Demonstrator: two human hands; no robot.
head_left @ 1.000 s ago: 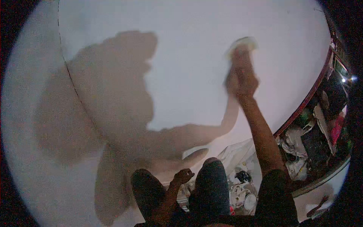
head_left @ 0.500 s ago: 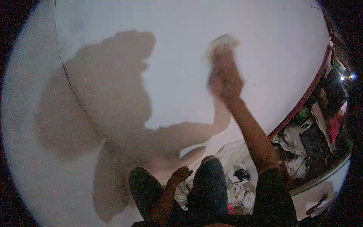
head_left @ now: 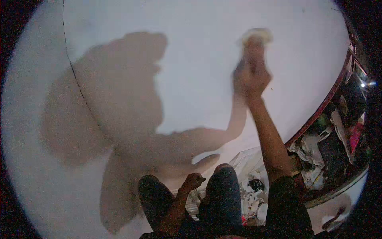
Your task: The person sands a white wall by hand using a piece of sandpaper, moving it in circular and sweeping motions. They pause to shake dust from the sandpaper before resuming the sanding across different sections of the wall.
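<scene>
My right hand [head_left: 254, 73] is stretched out over a large pale, smooth surface [head_left: 199, 91], its fingers closed on a yellowish-white pad [head_left: 260, 36] pressed to that surface. Motion blurs the hand and the pad's edges. Low in the view, my left hand [head_left: 193, 181] is curled near my knees, its fingers closed; whatever it may hold is too small and dark to make out. A broad shadow of my head and arm falls across the left and middle of the surface.
A dark crack line [head_left: 81, 93] runs down the surface at the left. A reddish edge [head_left: 318, 113] borders it at the right. Beyond lie crumpled sheets [head_left: 312, 153], a dark panel and a pink item [head_left: 356, 135]. Between my knees and right arm are a round white lid [head_left: 262, 211] and clutter.
My right hand and the pad moved left, then back right and slightly up the surface. My left hand has stayed near my knees.
</scene>
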